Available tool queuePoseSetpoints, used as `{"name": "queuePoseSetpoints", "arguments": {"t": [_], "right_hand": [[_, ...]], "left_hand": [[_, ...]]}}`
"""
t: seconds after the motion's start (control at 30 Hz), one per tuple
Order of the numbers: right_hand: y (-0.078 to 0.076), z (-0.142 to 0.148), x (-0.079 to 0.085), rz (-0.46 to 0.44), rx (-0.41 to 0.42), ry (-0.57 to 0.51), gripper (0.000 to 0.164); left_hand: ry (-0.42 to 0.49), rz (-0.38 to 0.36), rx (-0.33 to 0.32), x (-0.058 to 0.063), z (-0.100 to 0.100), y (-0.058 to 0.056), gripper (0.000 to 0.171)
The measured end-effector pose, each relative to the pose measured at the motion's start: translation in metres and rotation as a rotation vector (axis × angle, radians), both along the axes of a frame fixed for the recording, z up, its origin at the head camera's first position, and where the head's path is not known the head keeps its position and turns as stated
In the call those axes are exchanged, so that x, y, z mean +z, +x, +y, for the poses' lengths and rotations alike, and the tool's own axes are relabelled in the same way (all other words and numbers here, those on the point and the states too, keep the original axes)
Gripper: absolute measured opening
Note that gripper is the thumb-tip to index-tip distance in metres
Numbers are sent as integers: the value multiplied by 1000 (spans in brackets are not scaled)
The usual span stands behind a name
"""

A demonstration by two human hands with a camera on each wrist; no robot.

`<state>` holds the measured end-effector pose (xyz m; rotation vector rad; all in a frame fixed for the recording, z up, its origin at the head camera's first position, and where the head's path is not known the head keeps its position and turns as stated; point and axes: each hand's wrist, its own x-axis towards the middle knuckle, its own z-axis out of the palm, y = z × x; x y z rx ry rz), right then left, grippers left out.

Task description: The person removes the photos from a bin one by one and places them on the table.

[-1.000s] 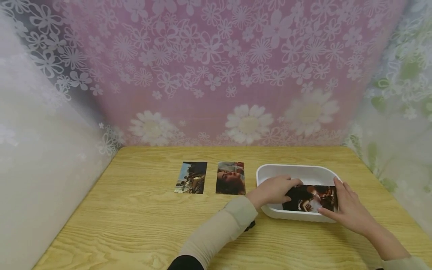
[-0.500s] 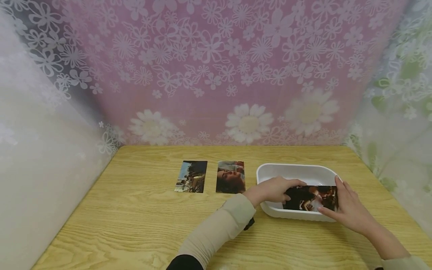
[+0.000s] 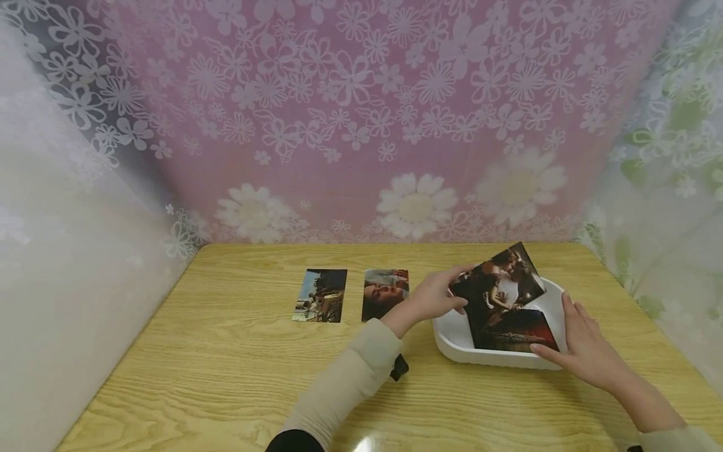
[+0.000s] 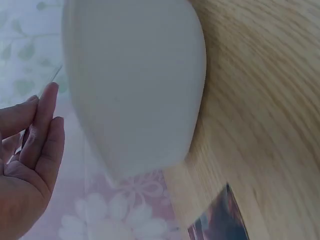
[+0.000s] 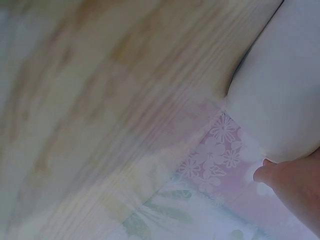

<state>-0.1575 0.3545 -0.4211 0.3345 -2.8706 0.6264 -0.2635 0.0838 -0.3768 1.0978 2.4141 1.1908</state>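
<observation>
My left hand (image 3: 437, 295) pinches a photo card (image 3: 503, 276) by its left end, between thumb and fingers. The card shows a couple and is held tilted above a white plastic box (image 3: 499, 359). Below it, another dark photo card (image 3: 516, 331) with red in it lies in the box. In the left wrist view the left hand (image 4: 32, 155) grips the thin card, seen edge-on beside the box wall. My right hand (image 3: 590, 348) holds the box's right end, fingers along the rim and thumb at the lower card's corner.
Two photo cards lie on the wooden table (image 3: 226, 376) left of the box: a street scene (image 3: 320, 295) and a face (image 3: 385, 294). A pink flowered cloth (image 3: 339, 125) stands behind the table, with pale cloth on both sides.
My left hand has lifted the couple photo out of the box, moving up and left and turning it. The card beneath now shows. My right hand has stayed at the box's end.
</observation>
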Motion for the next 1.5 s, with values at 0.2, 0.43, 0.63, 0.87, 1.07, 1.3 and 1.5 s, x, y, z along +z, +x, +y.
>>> {"name": "queuePoseSetpoints", "arguments": {"t": [0.2,0.43,0.63,0.87,1.07,1.3,1.5], "right_hand": [[0,0,-1,38,21,2,108],[0,1,0,27,24,-11,107],[-2,2,1,37,16,-8,109],[-2,3,1,40,16,-1,109],[-3,3,1,35,17,-6,109],[-2,3,2,26,24,-7,108],[-1,3,1,34,24,-7,108]], "left_hand": [[272,-231,156,2,-41,-4,67],[470,-353,279,-2,-111,-5,71],[603,-409,459,-11,-179,-2,73],[632,-470,647,-20,-255,10,76],[594,-464,753,-26,-300,16,77],[123,-195,838,-33,-326,10,73],[-350,34,814,-39,-342,1,73]]}}
